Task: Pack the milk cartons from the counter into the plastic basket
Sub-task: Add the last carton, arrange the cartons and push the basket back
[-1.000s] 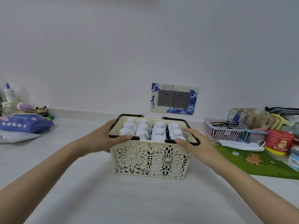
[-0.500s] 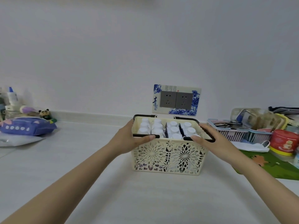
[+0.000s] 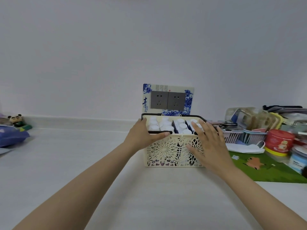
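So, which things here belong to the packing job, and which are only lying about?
Job: plastic basket; milk cartons inside it; left hand gripping its rim; right hand, open, in front of it.

Lying about: red tin; face mask; green mat; panda toy; glasses.

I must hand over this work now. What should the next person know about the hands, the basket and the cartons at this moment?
Left hand: closed on the basket's near-left rim, thumb along the dark handle.
Right hand: open, fingers spread, in front of the basket's right side; contact unclear.
Basket: on the counter below the wall socket.
Milk cartons: upright in rows inside, white caps showing.
Done: no carton visible outside.
Left: likely only release.
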